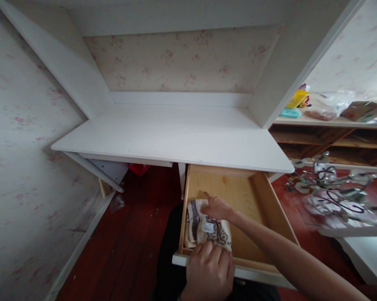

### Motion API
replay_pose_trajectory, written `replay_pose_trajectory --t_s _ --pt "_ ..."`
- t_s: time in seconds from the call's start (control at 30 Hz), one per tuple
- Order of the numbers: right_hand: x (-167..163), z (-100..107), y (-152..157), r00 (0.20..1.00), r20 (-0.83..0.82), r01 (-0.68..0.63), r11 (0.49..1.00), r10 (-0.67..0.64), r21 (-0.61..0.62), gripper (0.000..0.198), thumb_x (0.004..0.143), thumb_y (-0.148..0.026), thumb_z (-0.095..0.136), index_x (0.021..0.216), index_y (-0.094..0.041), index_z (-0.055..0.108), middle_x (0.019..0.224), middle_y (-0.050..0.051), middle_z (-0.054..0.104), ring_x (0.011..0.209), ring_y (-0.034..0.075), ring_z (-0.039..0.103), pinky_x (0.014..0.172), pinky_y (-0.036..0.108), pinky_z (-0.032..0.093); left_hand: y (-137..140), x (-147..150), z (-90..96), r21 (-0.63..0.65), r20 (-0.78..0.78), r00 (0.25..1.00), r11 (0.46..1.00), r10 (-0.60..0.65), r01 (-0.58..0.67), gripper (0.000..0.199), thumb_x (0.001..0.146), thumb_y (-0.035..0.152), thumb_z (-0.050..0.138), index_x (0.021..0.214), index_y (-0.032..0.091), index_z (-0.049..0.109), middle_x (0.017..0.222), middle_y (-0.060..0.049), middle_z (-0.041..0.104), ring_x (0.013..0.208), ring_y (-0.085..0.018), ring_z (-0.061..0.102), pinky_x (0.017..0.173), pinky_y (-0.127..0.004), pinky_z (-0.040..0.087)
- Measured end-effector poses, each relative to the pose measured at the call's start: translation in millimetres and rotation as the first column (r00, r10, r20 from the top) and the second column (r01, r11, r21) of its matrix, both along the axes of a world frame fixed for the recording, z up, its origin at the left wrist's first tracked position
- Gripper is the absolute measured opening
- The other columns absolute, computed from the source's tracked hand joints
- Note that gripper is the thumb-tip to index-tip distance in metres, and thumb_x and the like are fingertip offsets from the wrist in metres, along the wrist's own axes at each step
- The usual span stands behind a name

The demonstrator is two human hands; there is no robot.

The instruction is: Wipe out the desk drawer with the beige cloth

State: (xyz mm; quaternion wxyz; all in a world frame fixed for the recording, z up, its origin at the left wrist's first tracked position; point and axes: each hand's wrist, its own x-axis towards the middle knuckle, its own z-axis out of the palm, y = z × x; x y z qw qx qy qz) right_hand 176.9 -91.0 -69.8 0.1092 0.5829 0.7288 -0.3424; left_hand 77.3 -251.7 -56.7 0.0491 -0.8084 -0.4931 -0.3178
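A folded, patterned cloth (220,237) with a white label lies in the near left corner of a pulled-out wooden drawer (246,194). The right hand (217,207) rests on its far part, index finger outstretched; whether its grip pinches fabric, I cannot tell. The left hand (209,267) curls over the drawer's front edge, its fingertips hidden. Above extends a white worktop (175,129); a chandelier (337,190) sits on the right.

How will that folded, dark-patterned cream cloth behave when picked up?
The folded, dark-patterned cream cloth is probably floppy: its soft-edged layers may unfold. Likely light, given its fabric look. Unlikely to roll: it lies flat in the pale wooden drawer.
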Motion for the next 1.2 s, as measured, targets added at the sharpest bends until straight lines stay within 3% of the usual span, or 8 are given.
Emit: replay_pose_trajectory --t_s 0.2,0.4,0.57,0.63,0.73,0.87,1.07,1.2 --pt "-1.8 -10.8 -4.7 0.996 -0.083 0.026 0.989 -0.038 -0.144 0.032 0.086 -0.032 0.052 0.116 -0.020 0.053 0.067 0.002 0.071 0.049 0.018 0.066 0.052 0.027 0.051 0.3 0.2 -2.3 0.002 -0.003 1.000 1.000 0.001 -0.001 0.016 0.079 0.019 0.063 0.069 0.022 0.051 0.061 0.001 0.054 0.060 -0.017 0.050 0.057 -0.035 0.031" --pt "5.2 -27.2 -12.9 0.983 -0.165 0.044 0.972 -0.084 -0.232 0.042 0.092 -0.040 0.044 0.126 -0.015 0.040 0.073 0.007 0.071 0.049 0.021 0.067 0.042 0.026 0.049 0.1 0.2 -1.0 0.004 -0.008 1.000 1.000 0.013 -0.012 0.019 0.078 0.021 0.064 0.067 0.022 0.049 0.059 0.001 0.052 0.060 -0.017 0.050 0.056 -0.036 0.030" --pt "8.8 -37.5 -14.5 0.928 -0.289 0.117 0.922 -0.234 -0.370 0.052 0.087 -0.032 0.055 0.132 -0.019 0.032 0.070 -0.001 0.069 0.052 0.018 0.068 0.045 0.024 0.050 -0.5 -0.2 1.2 -0.002 -0.011 1.000 1.000 0.016 -0.016 0.020 0.078 0.021 0.065 0.067 0.022 0.048 0.059 0.001 0.051 0.060 -0.017 0.049 0.056 -0.037 0.029" --pt "7.6 -36.0 -12.4 0.927 -0.305 0.127 0.947 -0.219 -0.294 0.041 0.086 -0.028 0.056 0.123 -0.019 0.040 0.068 -0.003 0.069 0.055 0.016 0.068 0.048 0.022 0.049 -0.7 -0.3 1.0 0.007 -0.007 1.000 1.000 0.010 -0.009 0.020 0.078 0.020 0.065 0.068 0.022 0.048 0.059 0.001 0.051 0.060 -0.017 0.049 0.056 -0.037 0.029" --pt "3.3 -28.3 -4.4 0.954 -0.272 0.126 0.992 -0.127 -0.019 0.027 0.086 -0.029 0.058 0.110 -0.020 0.050 0.072 -0.001 0.070 0.064 0.016 0.068 0.057 0.022 0.047 -1.0 -0.1 -0.2 0.020 -0.010 1.000 1.000 0.016 -0.016 0.022 0.078 0.021 0.066 0.067 0.022 0.046 0.058 0.001 0.050 0.059 -0.017 0.048 0.056 -0.036 0.027" --pt "-3.9 -20.2 17.4 0.965 -0.207 0.206 0.951 -0.159 0.229 0.030 0.088 -0.032 0.057 0.114 -0.019 0.050 0.094 0.009 0.070 0.094 0.023 0.066 0.073 0.027 0.042 -0.6 0.3 -1.4 0.022 -0.025 0.999 0.999 0.028 -0.028 0.024 0.078 0.022 0.066 0.068 0.022 0.045 0.058 0.001 0.050 0.058 -0.017 0.048 0.055 -0.036 0.026" --pt "-19.8 -20.8 59.1 0.951 -0.148 0.307 0.874 -0.270 0.378 0.037 0.098 -0.036 0.036 0.129 -0.016 0.040 0.101 0.014 0.069 0.095 0.027 0.065 0.075 0.031 0.042 1.5 1.6 -1.6 0.025 -0.009 1.000 0.999 0.022 -0.022 0.021 0.075 0.020 0.066 0.070 0.023 0.045 0.058 0.002 0.051 0.056 -0.017 0.047 0.054 -0.037 0.026" --pt "-22.4 -23.3 70.2 0.955 -0.150 0.294 0.858 -0.254 0.421 0.048 0.100 -0.034 0.025 0.145 -0.015 0.024 0.101 0.014 0.070 0.091 0.027 0.068 0.077 0.033 0.044 2.4 1.2 -2.4 0.031 0.001 1.000 0.999 0.022 -0.022 0.022 0.074 0.020 0.066 0.069 0.022 0.045 0.057 0.001 0.051 0.056 -0.016 0.047 0.055 -0.036 0.027"
